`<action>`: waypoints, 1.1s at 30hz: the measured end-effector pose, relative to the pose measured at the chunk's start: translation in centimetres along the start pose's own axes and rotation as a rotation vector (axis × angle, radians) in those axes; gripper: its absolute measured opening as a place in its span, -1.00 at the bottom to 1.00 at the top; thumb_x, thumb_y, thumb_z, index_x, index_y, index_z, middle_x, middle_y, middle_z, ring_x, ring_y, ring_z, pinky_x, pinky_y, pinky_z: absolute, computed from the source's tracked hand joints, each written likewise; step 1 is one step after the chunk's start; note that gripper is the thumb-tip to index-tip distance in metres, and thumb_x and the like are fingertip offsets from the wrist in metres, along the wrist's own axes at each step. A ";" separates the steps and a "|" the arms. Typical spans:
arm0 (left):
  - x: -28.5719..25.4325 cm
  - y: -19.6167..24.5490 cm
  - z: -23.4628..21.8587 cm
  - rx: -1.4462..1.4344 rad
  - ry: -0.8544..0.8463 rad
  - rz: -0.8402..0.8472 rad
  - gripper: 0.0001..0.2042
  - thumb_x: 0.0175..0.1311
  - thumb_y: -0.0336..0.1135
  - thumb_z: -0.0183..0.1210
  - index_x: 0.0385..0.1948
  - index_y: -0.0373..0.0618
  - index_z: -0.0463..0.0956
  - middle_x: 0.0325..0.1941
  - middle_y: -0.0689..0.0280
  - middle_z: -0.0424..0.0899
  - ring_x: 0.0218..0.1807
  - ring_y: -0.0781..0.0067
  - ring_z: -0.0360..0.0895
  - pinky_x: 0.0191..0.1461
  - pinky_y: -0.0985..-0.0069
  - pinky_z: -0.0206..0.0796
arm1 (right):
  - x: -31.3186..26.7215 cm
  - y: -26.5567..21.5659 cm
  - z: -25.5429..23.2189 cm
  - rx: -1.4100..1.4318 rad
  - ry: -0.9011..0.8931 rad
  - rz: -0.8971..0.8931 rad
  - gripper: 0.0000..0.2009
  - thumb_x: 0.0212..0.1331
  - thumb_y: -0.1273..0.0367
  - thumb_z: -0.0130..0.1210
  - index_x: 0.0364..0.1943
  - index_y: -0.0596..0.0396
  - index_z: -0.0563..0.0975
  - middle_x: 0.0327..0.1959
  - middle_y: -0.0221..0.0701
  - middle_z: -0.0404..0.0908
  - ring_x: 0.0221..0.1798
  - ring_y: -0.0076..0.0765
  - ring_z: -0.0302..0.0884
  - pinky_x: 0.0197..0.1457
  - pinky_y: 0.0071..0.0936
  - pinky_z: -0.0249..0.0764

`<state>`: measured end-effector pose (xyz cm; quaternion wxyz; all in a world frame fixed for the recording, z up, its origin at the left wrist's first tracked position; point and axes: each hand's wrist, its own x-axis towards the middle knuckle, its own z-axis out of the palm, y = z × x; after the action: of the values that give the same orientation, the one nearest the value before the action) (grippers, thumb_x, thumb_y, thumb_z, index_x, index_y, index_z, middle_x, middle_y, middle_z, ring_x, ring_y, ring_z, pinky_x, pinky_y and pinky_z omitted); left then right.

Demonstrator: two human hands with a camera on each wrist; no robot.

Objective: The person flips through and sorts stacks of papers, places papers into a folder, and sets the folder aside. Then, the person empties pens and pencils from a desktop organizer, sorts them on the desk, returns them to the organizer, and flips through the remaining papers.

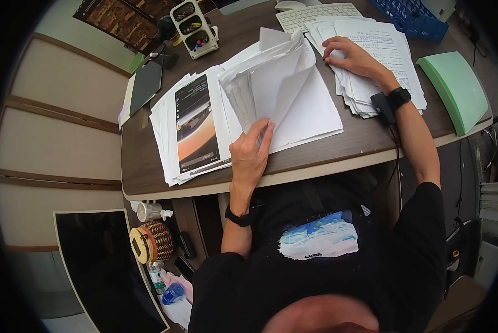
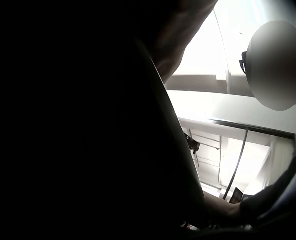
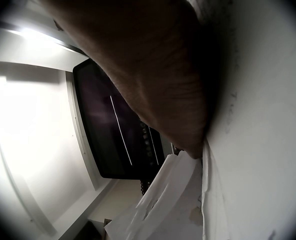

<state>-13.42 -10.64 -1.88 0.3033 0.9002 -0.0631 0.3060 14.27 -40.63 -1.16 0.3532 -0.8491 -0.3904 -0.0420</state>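
Observation:
In the head view my left hand (image 1: 250, 151) pinches the lower edge of a raised sheaf of white paper (image 1: 271, 83) between thumb and fingers. The sheaf stands up and curls over a pile of blank sheets (image 1: 314, 111). My right hand (image 1: 357, 58) rests on a stack of printed sheets (image 1: 379, 41), its fingers loosely bent at the left edge. To the left of the sheaf lies a page with a dark and orange printed picture (image 1: 196, 125). The right wrist view shows the right hand (image 3: 143, 65) against paper. Mostly darkness fills the left wrist view.
A white keyboard (image 1: 315, 15) and blue basket (image 1: 413, 19) stand at the back. On the right is a green curved box (image 1: 454, 91); at back left, a pen organizer (image 1: 193, 28) and dark folder (image 1: 144, 86). A cable (image 1: 396, 150) hangs from the right wrist.

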 end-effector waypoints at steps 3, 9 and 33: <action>0.1 0.2 0.0 0.000 -0.015 -0.052 -0.82 0.51 -0.31 0.36 0.00 -0.16 0.69 -0.35 -0.05 0.78 -0.33 -0.11 0.76 -0.28 0.19 0.52 | 0.1 0.0 -0.1 -0.014 -0.016 0.002 -0.79 0.43 0.19 0.30 -0.08 0.00 0.73 0.36 -0.23 0.61 0.51 -0.01 0.43 0.62 -0.15 0.28; 0.3 0.5 -0.4 -0.055 -0.025 -0.163 -0.82 0.54 -0.29 0.34 -0.03 -0.21 0.67 -0.27 -0.03 0.80 -0.28 -0.16 0.76 -0.23 0.19 0.52 | 0.1 -0.1 -0.2 -0.032 -0.055 0.044 -0.80 0.48 0.17 0.29 -0.07 -0.04 0.71 0.44 -0.36 0.55 0.57 -0.12 0.37 0.65 -0.18 0.26; 0.3 0.6 -0.7 -0.045 -0.025 -0.247 -0.81 0.61 -0.31 0.26 0.03 -0.22 0.57 -0.30 -0.10 0.76 -0.28 -0.21 0.76 -0.21 0.15 0.52 | 0.1 0.1 -0.1 -0.050 -0.053 0.046 -0.79 0.48 0.16 0.29 -0.07 -0.05 0.71 0.44 -0.37 0.55 0.57 -0.14 0.38 0.66 -0.16 0.27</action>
<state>-13.76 -10.74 -0.98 0.3579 0.8979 0.0378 0.2534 14.43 -40.69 -1.08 0.3223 -0.8674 -0.3787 -0.0211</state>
